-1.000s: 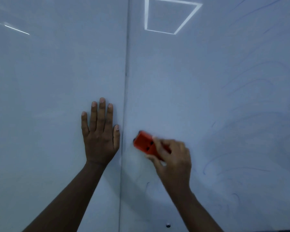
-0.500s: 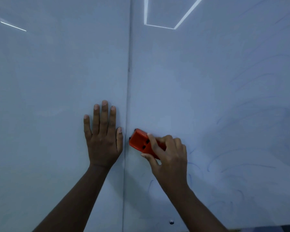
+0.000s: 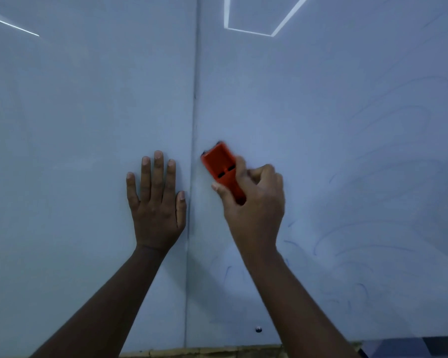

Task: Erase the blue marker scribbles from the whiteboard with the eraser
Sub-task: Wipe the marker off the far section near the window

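Observation:
A whiteboard (image 3: 308,104) fills the view, split by a vertical seam (image 3: 194,120). My right hand (image 3: 254,202) grips an orange eraser (image 3: 220,164) pressed flat on the right panel, just right of the seam, its free end pointing up and left. My left hand (image 3: 157,200) lies flat on the left panel with fingers spread upward, thumb beside the seam. Faint blue marker scribbles (image 3: 352,249) curve across the right panel, to the right of and below the eraser hand. A few short blue strokes (image 3: 226,273) show under my right wrist.
A small dark screw (image 3: 258,329) sits near the board's bottom edge. Below the board runs a wooden ledge (image 3: 204,352). Ceiling-light reflections (image 3: 261,21) shine at the top of the right panel.
My right hand has turned the eraser more upright and swept it upward along the seam. The left hand stays flat on the board. The view has tilted down slightly.

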{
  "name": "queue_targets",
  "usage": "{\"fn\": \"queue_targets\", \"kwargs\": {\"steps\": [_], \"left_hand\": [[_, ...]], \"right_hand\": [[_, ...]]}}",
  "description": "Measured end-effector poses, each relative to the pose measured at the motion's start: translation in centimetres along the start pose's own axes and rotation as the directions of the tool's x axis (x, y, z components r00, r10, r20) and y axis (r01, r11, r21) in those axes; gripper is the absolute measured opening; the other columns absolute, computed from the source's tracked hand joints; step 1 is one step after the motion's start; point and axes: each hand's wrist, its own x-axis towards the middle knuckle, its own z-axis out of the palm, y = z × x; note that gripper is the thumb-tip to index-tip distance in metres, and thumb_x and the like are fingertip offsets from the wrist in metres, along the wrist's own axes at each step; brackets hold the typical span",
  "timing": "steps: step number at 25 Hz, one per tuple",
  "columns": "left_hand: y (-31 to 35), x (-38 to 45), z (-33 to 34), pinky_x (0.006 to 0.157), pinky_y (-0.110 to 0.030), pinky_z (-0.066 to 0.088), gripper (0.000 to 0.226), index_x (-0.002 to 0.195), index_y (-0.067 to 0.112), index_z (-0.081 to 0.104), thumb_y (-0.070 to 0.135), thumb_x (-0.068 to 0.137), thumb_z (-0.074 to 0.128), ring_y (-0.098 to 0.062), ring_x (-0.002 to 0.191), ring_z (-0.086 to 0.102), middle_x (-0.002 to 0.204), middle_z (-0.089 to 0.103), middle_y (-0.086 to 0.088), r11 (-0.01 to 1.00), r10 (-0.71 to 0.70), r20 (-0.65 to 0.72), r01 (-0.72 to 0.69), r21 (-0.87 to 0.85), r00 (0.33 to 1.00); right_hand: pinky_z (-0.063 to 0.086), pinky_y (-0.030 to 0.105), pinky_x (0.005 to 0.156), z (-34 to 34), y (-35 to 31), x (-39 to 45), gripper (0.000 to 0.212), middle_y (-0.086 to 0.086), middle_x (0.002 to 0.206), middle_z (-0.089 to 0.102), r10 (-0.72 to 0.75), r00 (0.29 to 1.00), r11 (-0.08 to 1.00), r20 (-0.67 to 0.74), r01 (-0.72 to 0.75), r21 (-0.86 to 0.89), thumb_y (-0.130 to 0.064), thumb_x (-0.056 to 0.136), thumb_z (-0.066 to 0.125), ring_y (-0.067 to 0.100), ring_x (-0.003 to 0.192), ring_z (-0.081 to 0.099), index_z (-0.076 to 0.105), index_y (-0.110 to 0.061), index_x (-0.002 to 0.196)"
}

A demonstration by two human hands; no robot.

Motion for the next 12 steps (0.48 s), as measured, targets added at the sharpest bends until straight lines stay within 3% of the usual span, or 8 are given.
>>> {"fn": "queue_targets", "kwargs": {"steps": [6, 7, 9, 12], "left_hand": [[-0.3, -1.1, 0.1, 0.132, -0.056, 0.004, 0.063, 0.169, 0.008, 0.017, 0.032, 0.112, 0.032, -0.03, 0.165, 0.002, 0.178, -0.001, -0.008, 0.999, 0.037, 0.027, -0.037, 0.009, 0.999], [-0.3, -1.3, 0.1, 0.132, -0.056, 0.004, 0.063, 0.169, 0.008, 0.018, 0.032, 0.112, 0.033, -0.03, 0.165, 0.003, 0.178, 0.0, -0.009, 0.999, 0.038, 0.025, -0.038, 0.005, 0.999], [-0.4, -1.7, 0.3, 0.132, -0.056, 0.005, 0.063, 0.168, 0.008, 0.02, 0.031, 0.112, 0.035, -0.03, 0.165, 0.005, 0.178, 0.004, -0.011, 0.999, 0.04, 0.015, -0.04, 0.01, 0.999], [-0.4, -2.3, 0.5, 0.132, -0.057, 0.006, 0.063, 0.168, 0.008, 0.021, 0.03, 0.111, 0.037, -0.03, 0.165, 0.004, 0.177, 0.005, -0.011, 0.999, 0.039, 0.013, -0.04, 0.006, 0.999]], "right_hand": [[0.05, 0.039, 0.069, 0.1, 3.4, -6.5, 0.059, 0.0, 0.101, 0.057, -0.103, 0.987, 0.992, 0.124, 0.112, -0.065, -0.048, 0.082, 0.082, 0.023, 0.087, 0.054, 0.068, -0.027, 0.135], [0.05, 0.037, 0.07, -0.3, 4.4, -6.6, 0.058, -0.001, 0.101, 0.057, -0.046, 0.994, 0.996, 0.096, 0.052, -0.066, -0.048, 0.082, 0.083, 0.023, 0.088, 0.055, 0.069, -0.026, 0.134], [0.054, 0.038, 0.073, -1.5, 6.9, -7.0, 0.058, -0.001, 0.1, 0.056, 0.205, 0.979, 0.979, -0.021, -0.205, 0.012, -0.048, 0.083, 0.081, 0.022, 0.09, 0.056, 0.07, -0.024, 0.134], [0.062, 0.046, 0.078, -2.6, 9.6, -8.2, 0.063, 0.0, 0.101, 0.054, 0.523, 0.845, 0.839, -0.116, -0.486, 0.243, -0.049, 0.083, 0.075, 0.016, 0.091, 0.06, 0.065, -0.022, 0.138]]}}
